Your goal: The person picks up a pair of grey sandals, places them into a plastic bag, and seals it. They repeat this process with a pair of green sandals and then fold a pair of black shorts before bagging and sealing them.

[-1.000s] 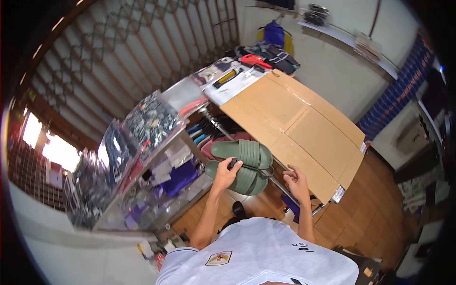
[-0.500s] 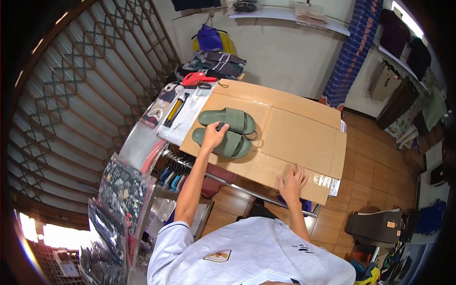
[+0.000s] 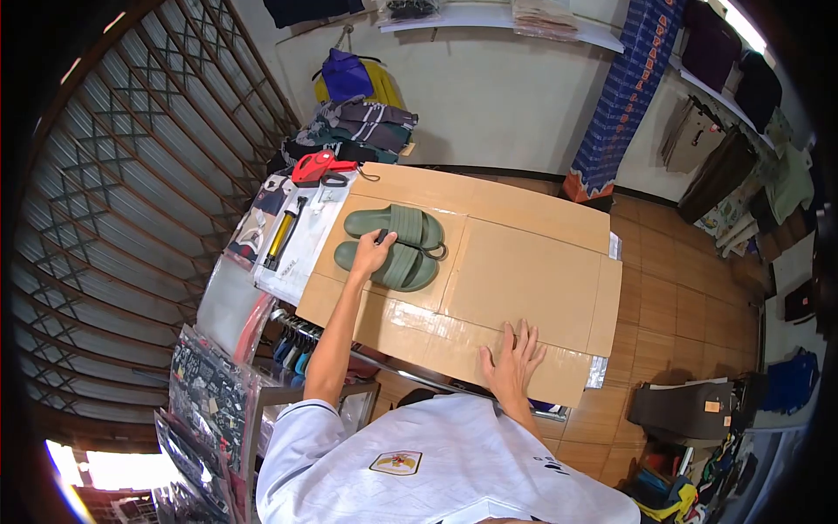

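Two green slide sandals (image 3: 393, 244) lie side by side on one flattened cardboard sheet (image 3: 515, 262). Two hands are in view: the left hand (image 3: 374, 253) on the sandals and the right hand (image 3: 511, 362) spread flat on the cardboard's near edge. Beside the cardboard there is one red tape dispenser (image 3: 319, 166) and one yellow-and-black hand pump (image 3: 284, 231) (both lie on packaged goods too blurred to count). One blue garment (image 3: 346, 74) hangs on the wall.
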A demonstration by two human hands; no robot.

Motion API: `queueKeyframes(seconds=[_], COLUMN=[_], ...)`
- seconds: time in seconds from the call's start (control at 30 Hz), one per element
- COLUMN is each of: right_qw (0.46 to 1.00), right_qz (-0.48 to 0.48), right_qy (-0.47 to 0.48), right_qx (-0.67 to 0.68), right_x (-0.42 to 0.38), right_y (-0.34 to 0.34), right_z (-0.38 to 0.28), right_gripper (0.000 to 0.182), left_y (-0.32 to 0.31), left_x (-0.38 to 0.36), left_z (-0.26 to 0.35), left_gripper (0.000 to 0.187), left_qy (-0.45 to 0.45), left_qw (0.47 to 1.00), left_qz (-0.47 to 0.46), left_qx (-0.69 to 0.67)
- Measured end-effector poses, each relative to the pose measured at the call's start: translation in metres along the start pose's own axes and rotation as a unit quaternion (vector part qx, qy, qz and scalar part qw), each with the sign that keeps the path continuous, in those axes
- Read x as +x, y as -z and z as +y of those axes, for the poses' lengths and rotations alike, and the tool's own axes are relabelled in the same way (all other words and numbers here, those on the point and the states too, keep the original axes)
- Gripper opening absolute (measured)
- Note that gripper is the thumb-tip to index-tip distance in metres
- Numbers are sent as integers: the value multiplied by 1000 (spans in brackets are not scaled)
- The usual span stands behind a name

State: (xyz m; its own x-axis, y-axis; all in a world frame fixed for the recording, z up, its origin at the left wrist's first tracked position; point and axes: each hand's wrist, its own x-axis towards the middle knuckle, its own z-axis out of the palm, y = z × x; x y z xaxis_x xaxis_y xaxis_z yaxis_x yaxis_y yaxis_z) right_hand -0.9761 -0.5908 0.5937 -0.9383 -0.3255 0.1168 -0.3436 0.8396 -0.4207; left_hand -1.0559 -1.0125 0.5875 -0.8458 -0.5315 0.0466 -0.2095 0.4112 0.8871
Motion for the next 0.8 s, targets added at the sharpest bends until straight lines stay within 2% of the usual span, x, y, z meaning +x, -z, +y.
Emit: queueKeyframes(seconds=[0.03, 0.13, 0.17, 0.3, 0.4, 0.53, 0.57, 0.67, 0.8], right_qw=[1000, 1000, 1000, 999, 999, 999, 999, 1000, 1000], right_qz=[-4, -23, -25, -43, -44, -32, -32, -28, -19], right_qy=[3, 0, -2, -19, -29, -22, -19, -9, -9], right_qx=[1, 7, 5, 6, 8, 8, 8, 11, 10], right_x=[3, 9, 11, 22, 35, 55, 61, 81, 94], right_y=[1, 6, 5, 6, -1, -21, -24, -34, -48], right_z=[0, -1, -1, -4, -8, -13, -17, -36, -63], right_gripper=[74, 74, 73, 72, 72, 72, 72, 71, 71], left_y=[2, -2, 2, 7, 28, 76, 93, 139, 199], left_x=[-1, -8, -11, -59, -102, -141, -148, -160, -167], left_z=[0, 2, 1, 22, 23, -6, -10, -55, -99], left_gripper=[39, 41, 40, 38, 37, 28, 26, 25, 24], left_qy=[13, -40, -18, -2, -2, 42, 34, 50, 53], left_qw=[1000, 998, 998, 986, 974, 958, 953, 932, 899], left_qz=[-10, 53, 48, 159, 208, 272, 300, 358, 425], left_qx=[10, 17, 40, -54, -90, -77, -20, -17, 92])
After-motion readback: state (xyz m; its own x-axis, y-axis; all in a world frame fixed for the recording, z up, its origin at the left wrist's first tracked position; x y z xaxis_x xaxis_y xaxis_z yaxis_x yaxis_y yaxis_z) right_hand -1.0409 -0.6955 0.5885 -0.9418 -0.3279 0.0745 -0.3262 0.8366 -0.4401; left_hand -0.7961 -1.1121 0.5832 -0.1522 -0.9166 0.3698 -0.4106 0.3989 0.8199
